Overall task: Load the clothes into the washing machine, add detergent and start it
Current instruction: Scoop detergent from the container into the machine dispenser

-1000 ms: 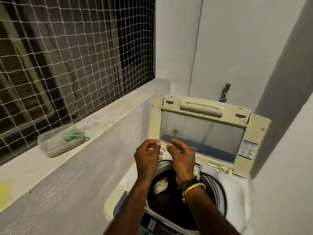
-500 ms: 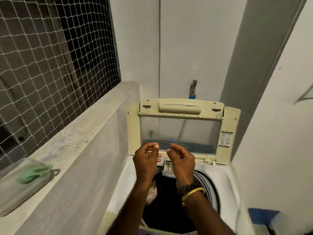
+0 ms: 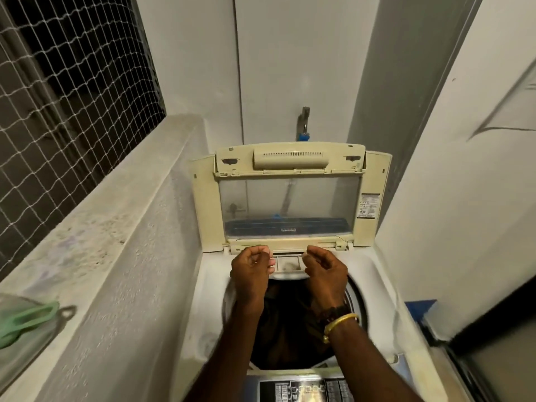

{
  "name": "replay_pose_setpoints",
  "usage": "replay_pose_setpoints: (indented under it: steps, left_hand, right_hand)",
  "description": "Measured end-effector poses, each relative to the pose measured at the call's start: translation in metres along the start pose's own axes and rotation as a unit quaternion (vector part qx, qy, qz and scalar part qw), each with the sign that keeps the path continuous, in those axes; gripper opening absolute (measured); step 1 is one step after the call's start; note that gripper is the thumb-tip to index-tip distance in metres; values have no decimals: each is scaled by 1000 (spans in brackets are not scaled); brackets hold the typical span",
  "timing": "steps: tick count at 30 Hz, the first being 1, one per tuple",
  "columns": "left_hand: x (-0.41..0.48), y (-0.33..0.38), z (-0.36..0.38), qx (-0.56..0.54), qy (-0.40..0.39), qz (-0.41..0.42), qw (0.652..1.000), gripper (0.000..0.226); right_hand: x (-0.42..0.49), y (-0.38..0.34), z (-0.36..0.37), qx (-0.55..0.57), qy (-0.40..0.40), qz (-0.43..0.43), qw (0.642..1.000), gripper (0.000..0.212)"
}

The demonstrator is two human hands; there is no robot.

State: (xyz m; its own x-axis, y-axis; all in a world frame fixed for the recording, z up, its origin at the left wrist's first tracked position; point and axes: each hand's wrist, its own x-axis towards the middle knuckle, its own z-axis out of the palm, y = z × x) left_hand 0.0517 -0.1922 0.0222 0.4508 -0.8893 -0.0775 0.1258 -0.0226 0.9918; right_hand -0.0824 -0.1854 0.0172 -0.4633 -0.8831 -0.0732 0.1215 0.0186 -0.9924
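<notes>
Both hands hover over the washing machine (image 3: 374, 274), whose lid (image 3: 290, 195) stands open. The left hand (image 3: 251, 271) and right hand (image 3: 327, 271) flank the small detergent tray (image 3: 288, 264), fingers curled; whether they grip anything is unclear. Dark clothes (image 3: 290, 329) lie in the drum.

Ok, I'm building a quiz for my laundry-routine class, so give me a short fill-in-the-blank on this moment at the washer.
1. The cream top-loading washing machine's glass-windowed lid stands ____.
2. Both hands, left hand and right hand, hover beside the small white detergent compartment at the ____ rim of the drum opening.
3. The gold bangle sits on the ____ wrist.
4. Dark clothes lie ____ the drum.

Missing words: open; back; right; inside
</notes>
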Motion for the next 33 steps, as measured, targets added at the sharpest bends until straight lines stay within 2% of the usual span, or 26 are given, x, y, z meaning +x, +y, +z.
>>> replay_pose_setpoints:
  steps: [6,15,19,24,27,30,32,33]
  left_hand:
    - [7,-34,4,-22,3,-86,996,14]
    - [24,-70,10,-48,22,-212,976,12]
    - [38,-89,18,-58,11,-306,950,22]
    - [52,-101,27,-119,19,-396,910,43]
    - [58,-109,31,-138,16,-415,899,47]
    - [64,-112,34,-136,30,-413,900,44]
    - [66,-116,33,-154,37,-411,898,40]
    - [65,-120,31,-138,30,-394,908,35]
  right_hand:
    - [6,20,-9,10,22,47,999,19]
    - [34,68,-10,3,48,133,990,14]
    - [48,86,-9,3,54,166,985,12]
    - [66,101,-7,29,83,213,973,19]
    - [75,112,-6,63,93,236,965,22]
    - [84,125,-6,72,90,250,961,34]
    - [87,133,-5,74,83,254,961,34]
    - [88,135,-4,75,82,256,960,32]
